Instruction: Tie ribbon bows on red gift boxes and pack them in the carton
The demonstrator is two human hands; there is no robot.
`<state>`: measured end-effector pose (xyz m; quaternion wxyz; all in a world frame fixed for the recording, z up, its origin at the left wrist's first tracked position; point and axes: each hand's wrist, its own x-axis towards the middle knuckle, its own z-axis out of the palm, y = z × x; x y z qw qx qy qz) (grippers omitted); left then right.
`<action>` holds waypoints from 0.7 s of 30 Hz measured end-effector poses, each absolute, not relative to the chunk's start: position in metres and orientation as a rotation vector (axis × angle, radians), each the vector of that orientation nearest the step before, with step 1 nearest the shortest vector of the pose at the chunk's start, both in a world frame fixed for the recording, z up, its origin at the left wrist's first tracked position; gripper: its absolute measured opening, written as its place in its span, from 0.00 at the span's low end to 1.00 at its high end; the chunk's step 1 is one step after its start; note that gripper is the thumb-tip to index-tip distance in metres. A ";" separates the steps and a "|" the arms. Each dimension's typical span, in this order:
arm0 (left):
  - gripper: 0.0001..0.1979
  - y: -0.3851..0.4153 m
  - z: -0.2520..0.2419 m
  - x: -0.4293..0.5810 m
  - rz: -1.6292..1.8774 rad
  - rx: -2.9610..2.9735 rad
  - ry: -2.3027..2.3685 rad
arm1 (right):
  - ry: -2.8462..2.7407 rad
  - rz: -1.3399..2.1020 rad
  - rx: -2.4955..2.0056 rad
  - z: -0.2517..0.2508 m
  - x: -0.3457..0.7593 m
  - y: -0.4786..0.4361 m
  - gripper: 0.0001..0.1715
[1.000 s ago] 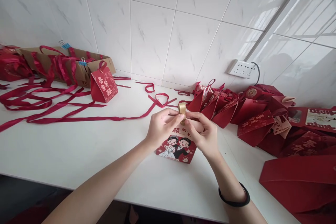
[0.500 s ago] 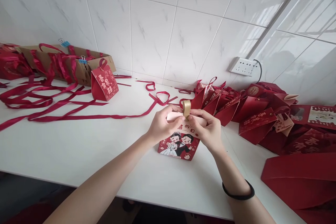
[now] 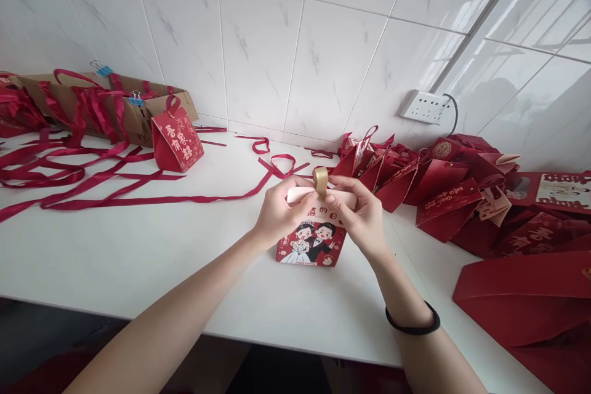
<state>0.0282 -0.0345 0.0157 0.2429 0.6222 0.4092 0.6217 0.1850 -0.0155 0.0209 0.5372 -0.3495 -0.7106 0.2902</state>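
The left hand (image 3: pixel 281 206) and the right hand (image 3: pixel 360 212) both hold one small box (image 3: pixel 310 246), each with its thumb in front and its fingers behind the pale top. The grip of each hand is narrow, and the two thumbs are near each other, just below a loop of gold ribbon (image 3: pixel 320 180) which stands up from the top. The box is upright between the back edge and the front edge of the white counter (image 3: pixel 115 271), and its front shows a drawn couple. The right wrist wears a black band (image 3: pixel 415 327).

Long strips of red ribbon (image 3: pixel 212 199) lie on the left part of the counter, and some short pieces are near its back edge. Near the back left corner there is a cardboard carton (image 3: pixel 129 126) with blue clips (image 3: pixel 136 101) and more ribbon over its side; a finished-looking red box (image 3: pixel 179 141) stands just before it. Many red packages (image 3: pixel 443 221) are crowded along the right edge. On the tiled wall (image 3: pixel 258 43) there is a socket strip (image 3: pixel 425 106).
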 end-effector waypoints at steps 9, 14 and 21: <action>0.09 -0.030 0.020 0.019 1.752 1.695 1.104 | -1.745 0.731 -0.851 0.019 0.181 -0.018 0.14; 0.06 -0.030 0.021 0.020 1.774 1.705 1.050 | -1.742 0.734 -0.836 0.018 0.180 -0.019 0.13; 0.09 -0.032 0.020 0.019 1.663 1.685 0.941 | -1.706 0.716 -0.819 0.016 0.177 -0.022 0.11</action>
